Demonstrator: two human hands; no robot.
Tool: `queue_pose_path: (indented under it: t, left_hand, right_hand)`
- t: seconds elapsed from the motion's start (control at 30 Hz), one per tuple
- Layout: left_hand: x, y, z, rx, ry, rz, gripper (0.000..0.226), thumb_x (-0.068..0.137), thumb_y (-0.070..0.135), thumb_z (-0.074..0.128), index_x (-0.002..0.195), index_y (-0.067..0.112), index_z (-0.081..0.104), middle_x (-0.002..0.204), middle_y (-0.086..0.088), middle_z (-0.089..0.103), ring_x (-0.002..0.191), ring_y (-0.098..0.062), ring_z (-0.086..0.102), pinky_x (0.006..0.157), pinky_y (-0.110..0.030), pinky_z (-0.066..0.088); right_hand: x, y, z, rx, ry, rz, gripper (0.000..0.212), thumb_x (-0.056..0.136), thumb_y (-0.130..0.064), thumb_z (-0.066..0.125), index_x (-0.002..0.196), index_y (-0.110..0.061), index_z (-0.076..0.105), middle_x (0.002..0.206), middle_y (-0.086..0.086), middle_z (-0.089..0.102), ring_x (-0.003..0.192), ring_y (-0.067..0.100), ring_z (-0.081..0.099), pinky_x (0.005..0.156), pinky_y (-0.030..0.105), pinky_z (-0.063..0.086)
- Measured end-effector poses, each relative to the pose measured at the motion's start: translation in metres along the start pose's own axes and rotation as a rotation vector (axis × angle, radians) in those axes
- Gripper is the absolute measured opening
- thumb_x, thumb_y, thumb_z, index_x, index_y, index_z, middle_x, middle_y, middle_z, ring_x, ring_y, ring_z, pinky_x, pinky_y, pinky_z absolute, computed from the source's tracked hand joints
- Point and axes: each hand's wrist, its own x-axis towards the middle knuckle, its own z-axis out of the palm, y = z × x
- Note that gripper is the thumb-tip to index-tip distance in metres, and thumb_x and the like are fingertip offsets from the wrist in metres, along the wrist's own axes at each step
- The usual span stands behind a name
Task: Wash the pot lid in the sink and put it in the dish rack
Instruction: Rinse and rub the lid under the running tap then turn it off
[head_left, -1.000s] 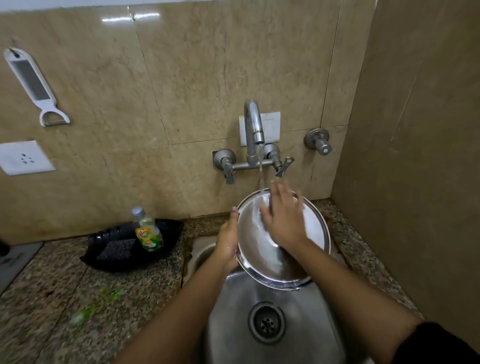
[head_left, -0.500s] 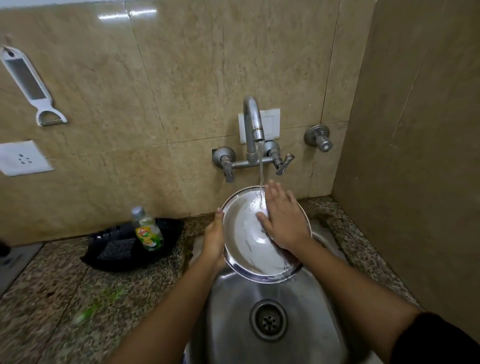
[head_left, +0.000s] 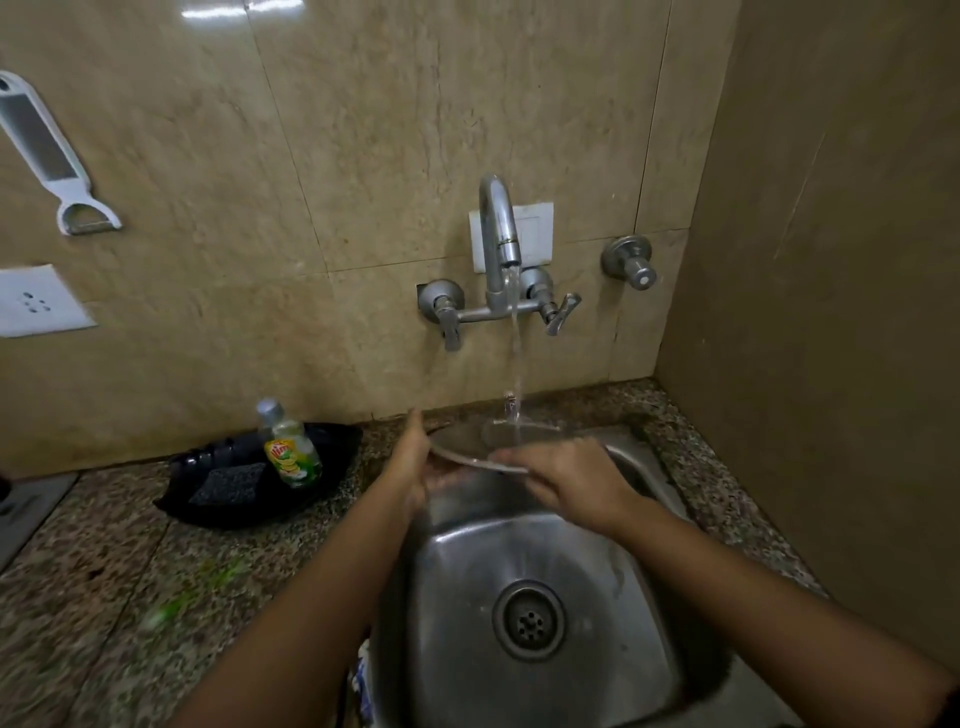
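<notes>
The steel pot lid (head_left: 467, 441) lies nearly flat, edge-on to me, above the back of the steel sink (head_left: 452, 597). Water from the wall tap (head_left: 498, 234) runs onto its top. My left hand (head_left: 415, 462) grips the lid's left rim with the thumb on top. My right hand (head_left: 566, 478) holds the lid's near right rim, fingers curled over the edge. The lid's underside is hidden. No dish rack is in view.
A black tray (head_left: 234, 499) on the granite counter (head_left: 130, 597) left of the sink holds a dish-soap bottle (head_left: 291, 447) and a dark scrub pad (head_left: 228, 483). A peeler (head_left: 47, 156) and a socket (head_left: 36, 301) are on the tiled wall. A side wall closes the right.
The lid has tipped from facing me to nearly horizontal under the stream. My right hand has left the lid's face and moved to its near rim.
</notes>
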Motion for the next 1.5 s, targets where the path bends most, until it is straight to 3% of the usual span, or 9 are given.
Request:
queue_pose_path:
  t: [0.13, 0.23, 0.33, 0.47, 0.63, 0.73, 0.9, 1.1, 1.5]
  left_hand:
    - [-0.002, -0.002, -0.005, 0.136, 0.0, 0.052, 0.068, 0.092, 0.064, 0.027, 0.111, 0.007, 0.059, 0.112, -0.007, 0.059, 0.102, -0.02, 0.054, 0.069, -0.034, 0.049]
    - [0.017, -0.01, -0.016, 0.063, 0.078, 0.185, 0.06, 0.087, 0.058, 0.049, 0.123, 0.012, 0.061, 0.123, -0.009, 0.064, 0.104, -0.022, 0.063, 0.08, -0.037, 0.055]
    - [0.004, -0.003, -0.013, -0.241, -0.109, 0.146, 0.053, 0.095, 0.047, 0.042, 0.129, 0.009, 0.056, 0.124, -0.014, 0.064, 0.114, -0.027, 0.059, 0.1, -0.041, 0.046]
    - [-0.008, 0.002, 0.006, -0.141, -0.201, 0.172, 0.032, 0.097, 0.027, 0.044, 0.091, 0.006, 0.067, 0.08, -0.013, 0.071, 0.076, -0.026, 0.066, 0.073, -0.038, 0.053]
    - [-0.009, 0.001, 0.038, -0.054, -0.046, 0.28, 0.023, 0.096, 0.014, 0.05, 0.078, 0.004, 0.062, 0.074, -0.011, 0.061, 0.066, -0.024, 0.056, 0.064, -0.03, 0.052]
    - [-0.007, 0.004, 0.05, -0.092, 0.042, 0.321, 0.023, 0.096, 0.017, 0.052, 0.076, 0.009, 0.06, 0.072, -0.007, 0.06, 0.064, -0.021, 0.056, 0.058, -0.026, 0.047]
    - [-0.006, 0.008, 0.039, -0.071, 0.121, 0.35, 0.022, 0.095, 0.024, 0.054, 0.087, 0.006, 0.065, 0.072, -0.007, 0.057, 0.067, -0.025, 0.054, 0.06, -0.03, 0.046]
    - [-0.014, 0.017, 0.026, 0.029, 0.153, 0.462, 0.03, 0.095, 0.025, 0.052, 0.069, 0.011, 0.056, 0.063, -0.007, 0.05, 0.054, -0.02, 0.047, 0.053, -0.03, 0.042]
    - [-0.033, 0.02, -0.002, 0.064, 0.215, 0.532, 0.033, 0.092, 0.033, 0.055, 0.069, 0.01, 0.059, 0.068, -0.014, 0.054, 0.067, -0.028, 0.051, 0.069, -0.042, 0.043]
  right_hand:
    - [0.037, 0.006, -0.015, 0.729, 0.227, 0.725, 0.008, 0.085, -0.012, 0.067, 0.088, -0.006, 0.072, 0.073, 0.005, 0.07, 0.064, 0.015, 0.064, 0.061, 0.03, 0.052]
    - [0.048, 0.014, -0.014, 1.112, 0.353, 1.043, 0.025, 0.08, -0.017, 0.07, 0.084, 0.007, 0.066, 0.078, 0.021, 0.064, 0.071, 0.03, 0.062, 0.07, 0.051, 0.054]
    - [0.037, 0.015, -0.019, 1.361, 0.376, 1.198, 0.023, 0.084, -0.021, 0.064, 0.094, -0.001, 0.069, 0.087, 0.021, 0.07, 0.085, 0.037, 0.064, 0.08, 0.047, 0.053]
    - [0.01, 0.04, -0.019, 1.587, 0.454, 1.237, 0.03, 0.087, -0.023, 0.058, 0.107, -0.002, 0.067, 0.089, 0.018, 0.07, 0.088, 0.037, 0.064, 0.089, 0.047, 0.05]
    - [-0.003, 0.068, -0.021, 1.446, 0.554, 1.28, 0.02, 0.085, -0.024, 0.059, 0.09, -0.009, 0.071, 0.081, 0.013, 0.071, 0.08, 0.032, 0.064, 0.087, 0.042, 0.048]
    - [0.009, 0.08, -0.022, 1.135, 0.612, 1.205, 0.018, 0.084, -0.016, 0.065, 0.067, -0.016, 0.071, 0.078, 0.01, 0.067, 0.077, 0.029, 0.061, 0.08, 0.041, 0.047]
    - [0.057, 0.086, -0.019, 0.758, 0.537, 1.01, 0.027, 0.092, -0.02, 0.059, 0.118, -0.013, 0.064, 0.112, 0.002, 0.066, 0.103, 0.019, 0.06, 0.092, 0.033, 0.047]
    - [0.112, 0.078, -0.014, 0.419, 0.536, 0.946, 0.018, 0.089, -0.027, 0.062, 0.092, -0.012, 0.07, 0.085, 0.001, 0.068, 0.078, 0.021, 0.061, 0.067, 0.031, 0.046]
    - [0.113, 0.081, -0.011, -0.124, 0.383, 0.844, 0.024, 0.091, -0.024, 0.058, 0.111, -0.014, 0.066, 0.111, 0.011, 0.056, 0.1, 0.031, 0.057, 0.08, 0.039, 0.049]
